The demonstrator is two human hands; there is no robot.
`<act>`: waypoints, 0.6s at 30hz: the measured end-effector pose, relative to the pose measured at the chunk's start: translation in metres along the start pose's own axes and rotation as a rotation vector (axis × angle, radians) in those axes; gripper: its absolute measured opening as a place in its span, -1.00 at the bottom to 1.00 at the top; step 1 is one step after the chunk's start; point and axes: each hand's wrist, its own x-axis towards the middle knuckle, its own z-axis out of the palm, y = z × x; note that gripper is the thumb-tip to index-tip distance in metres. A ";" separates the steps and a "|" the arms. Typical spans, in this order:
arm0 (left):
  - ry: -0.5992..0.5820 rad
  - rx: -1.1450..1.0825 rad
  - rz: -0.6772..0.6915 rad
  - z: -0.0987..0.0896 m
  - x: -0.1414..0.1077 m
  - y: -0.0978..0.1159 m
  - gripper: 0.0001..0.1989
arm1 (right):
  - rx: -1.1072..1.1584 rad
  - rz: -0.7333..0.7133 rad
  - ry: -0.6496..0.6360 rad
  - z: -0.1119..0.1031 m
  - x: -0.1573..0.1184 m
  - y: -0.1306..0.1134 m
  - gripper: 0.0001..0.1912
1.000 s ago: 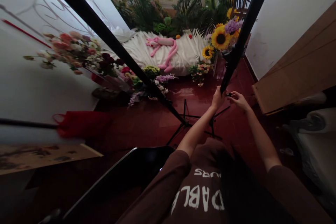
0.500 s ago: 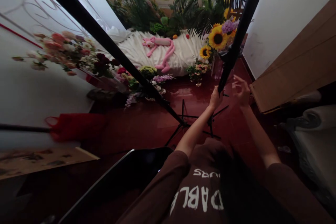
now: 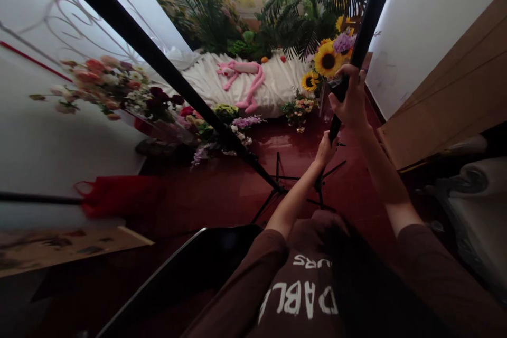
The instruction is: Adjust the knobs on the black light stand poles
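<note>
A black stand pole rises steeply on the right, its spread tripod legs on the red floor. My left hand is wrapped round the lower part of the pole. Higher up, my right hand grips the pole at its black clamp collar, thumb on the near side and fingers around the far side. A second black stand slants across the left, with its legs close to those of the first. Neither of my hands touches it.
Sunflowers stand just behind the right pole. A pink plush toy lies on white draped cloth. Mixed flowers fill the left. A red bag, a wooden board and a dark flat panel surround me.
My right hand has moved up and left from beside the pole and has taken hold of it at the collar. My left hand stays on the lower pole.
</note>
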 end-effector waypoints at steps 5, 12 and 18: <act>-0.047 -0.001 -0.030 -0.005 -0.001 0.001 -0.64 | -0.006 0.021 0.001 0.008 -0.013 0.006 -0.57; -0.049 0.000 -0.012 -0.001 0.000 -0.009 -0.51 | 0.006 0.186 -0.032 0.048 -0.075 0.028 -0.52; -0.091 -0.006 0.038 0.001 0.001 -0.024 -0.52 | 0.051 0.232 -0.077 0.069 -0.109 0.052 -0.50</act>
